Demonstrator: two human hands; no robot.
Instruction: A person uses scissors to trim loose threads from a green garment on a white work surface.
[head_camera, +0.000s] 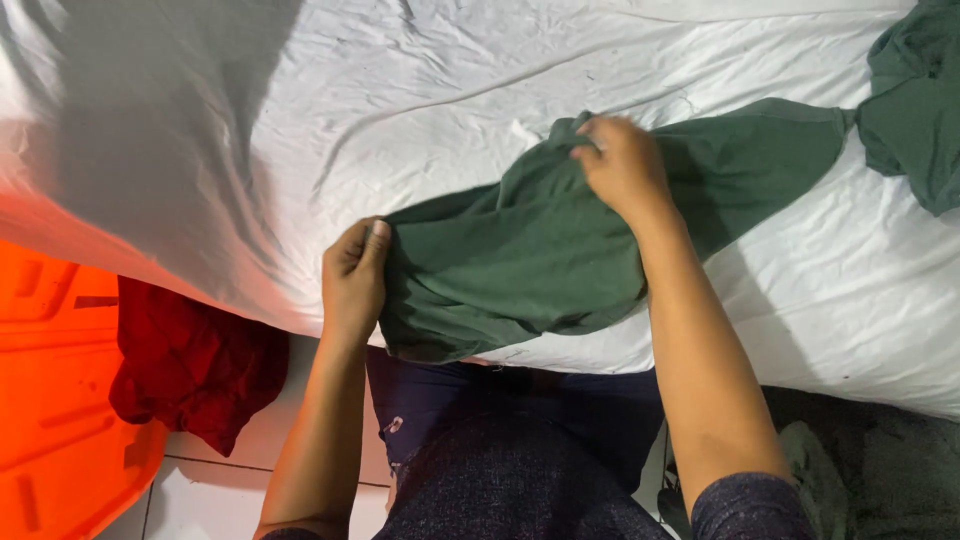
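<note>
A: What do I have in the hands now?

B: The left hand (352, 277) is closed on the near edge of the dark green garment (520, 255), thumb on top. The right hand (622, 160) pinches a fold at the upper part of it. The garment lies on the white sheet (400, 90), with its lower part hanging a little over the bed edge.

A: So which step is this?

B: I judge we are in the middle of spreading or folding it; the cloth is bunched between the hands.

A: And the next move?

B: I think it needs both grips kept firm and the cloth drawn flat, away from the other green piece (915, 100) at the right
</note>
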